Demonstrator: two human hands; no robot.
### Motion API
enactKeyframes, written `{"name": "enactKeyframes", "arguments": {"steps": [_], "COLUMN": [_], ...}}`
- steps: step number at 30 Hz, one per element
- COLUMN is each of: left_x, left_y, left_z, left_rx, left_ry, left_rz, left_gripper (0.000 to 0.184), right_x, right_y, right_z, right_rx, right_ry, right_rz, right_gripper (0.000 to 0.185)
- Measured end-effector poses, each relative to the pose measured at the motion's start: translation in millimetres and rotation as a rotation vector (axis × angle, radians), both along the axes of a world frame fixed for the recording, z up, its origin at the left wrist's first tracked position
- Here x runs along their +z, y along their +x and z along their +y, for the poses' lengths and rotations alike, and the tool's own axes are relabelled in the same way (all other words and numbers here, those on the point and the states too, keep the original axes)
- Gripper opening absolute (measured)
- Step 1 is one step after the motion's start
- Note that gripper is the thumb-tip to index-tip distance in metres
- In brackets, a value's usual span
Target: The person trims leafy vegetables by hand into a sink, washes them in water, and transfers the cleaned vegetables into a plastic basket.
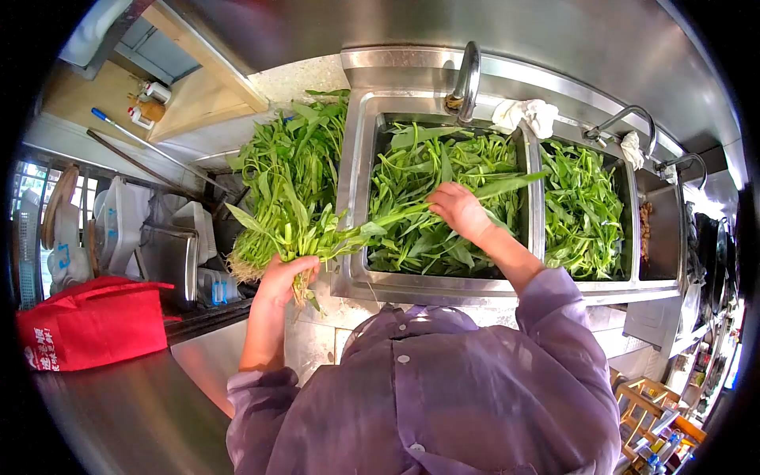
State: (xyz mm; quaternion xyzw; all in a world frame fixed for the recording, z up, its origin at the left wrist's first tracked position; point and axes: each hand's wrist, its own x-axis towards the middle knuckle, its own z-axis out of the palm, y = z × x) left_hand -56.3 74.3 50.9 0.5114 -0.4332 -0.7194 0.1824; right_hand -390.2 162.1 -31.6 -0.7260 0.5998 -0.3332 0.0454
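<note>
Left hand (289, 279): closed around 1 bunch of leafy greens (368, 229) beside the sink (354, 162). Right hand (459, 210): fingers curled on the long stems, above the left basin. Grip firmly near the base; draw stems gently to limit breakage. Red bag (103, 324): white Chinese characters, partly legible.

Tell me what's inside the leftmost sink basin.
Leafy greens lie heaped in the leftmost basin, with the right hand above them, gripping a long stem. They cover most of the basin's floor, so anything beneath them cannot be seen.
</note>
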Motion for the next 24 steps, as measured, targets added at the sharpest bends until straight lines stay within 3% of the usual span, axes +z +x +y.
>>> {"name": "enactKeyframes", "arguments": {"steps": [2,3,5,6,7,8,9,10,11,13,15,16,17,20,22,23,24], "left_x": [-4,-6,-11,-19,-18,-16,-16,-18,-17,-17,-20,-22,-24,-36,-36,-36,-38], "left_y": [-4,-9,-19,-21,-23,-25,-26,-23,-22,-21,-24,-25,-25,-22,-22,-19,-15], "left_z": [-1,0,2,0,0,1,1,-3,-4,-8,-11,-13,-14,-19,-18,-17,-18], "left_rx": [-0.026,-0.027,-0.094,-0.134,-0.135,-0.094,-0.053,-0.081,-0.076,-0.057,-0.005,0.019,0.042,0.057,0.083,0.099,0.089], "left_ry": [0.017,0.016,-0.008,0.050,0.050,0.028,0.004,-0.002,0.002,-0.004,-0.037,-0.017,0.001,-0.004,0.001,0.004,0.022], "left_rz": [0.034,0.035,0.041,0.057,0.059,0.039,0.019,0.004,0.000,-0.053,-0.085,-0.071,-0.056,-0.025,-0.021,-0.017,0.001], "left_gripper": [0.014,0.014,0.020,0.020,0.020,0.020,0.020,0.019,0.019,0.016,0.017,0.018,0.019,0.019,0.016,0.012,0.012], "right_x": [-10,-15,-28,-44,-35,-41,-51,-58,-63,-20,25,26,19,-5,-19,-21,-25], "right_y": [-6,-8,-13,-18,-25,-45,-64,-85,-88,-67,-39,-25,1,76,115,132,145], "right_z": [0,-1,-3,-3,-3,-3,1,7,10,9,6,6,10,22,38,42,45], "right_rx": [-0.030,-0.030,-0.257,-0.274,-0.416,-0.661,-0.706,-0.743,-0.847,-0.817,-0.625,-0.409,-0.341,0.154,0.287,0.347,0.347], "right_ry": [0.125,0.124,0.392,0.279,0.309,0.331,0.253,0.349,0.204,-0.208,-0.320,-0.291,-0.150,-0.145,-0.008,0.197,0.177], "right_rz": [-0.402,-0.401,-0.905,-1.064,-1.413,-1.517,-1.384,-0.891,-0.189,0.219,0.253,0.184,0.404,0.310,0.156,0.218,0.205], "right_gripper": [0.011,0.011,0.011,0.012,0.013,0.012,0.015,0.018,0.018,0.017,0.019,0.012,0.004,0.004,0.009,0.010,0.010]}}
